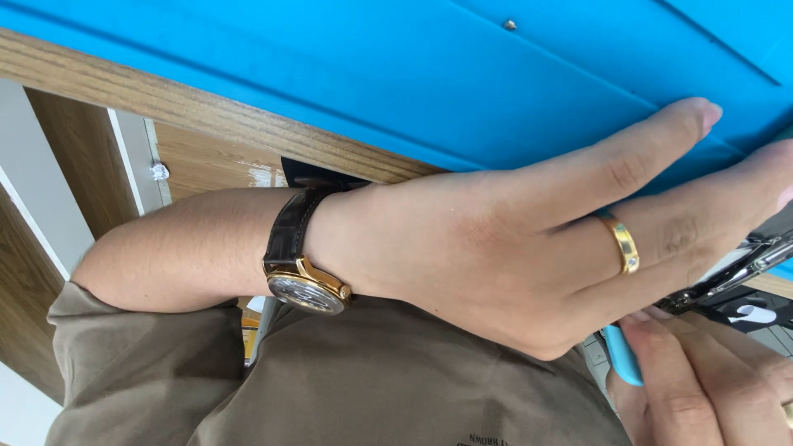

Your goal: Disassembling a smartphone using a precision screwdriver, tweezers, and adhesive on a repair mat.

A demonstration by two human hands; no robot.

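- Left hand (504, 248): bare, with a gold ring (624, 244) on one finger, a small pale stone set in the band.
- Left wrist: wristwatch (307, 285) with a round gold case, dark dial and a dark brown strap embossed in a scaly, reptile-like grain.
- Left forearm: bare up to a rolled or short sleeve (124, 347) of soft khaki-olive cloth.
- Torso: same khaki-olive shirt (396, 380), loosely creased, small dark print near the lower edge.
- Right hand (710, 380): bare, with a sliver of gold ring (787, 413) at the frame's edge.
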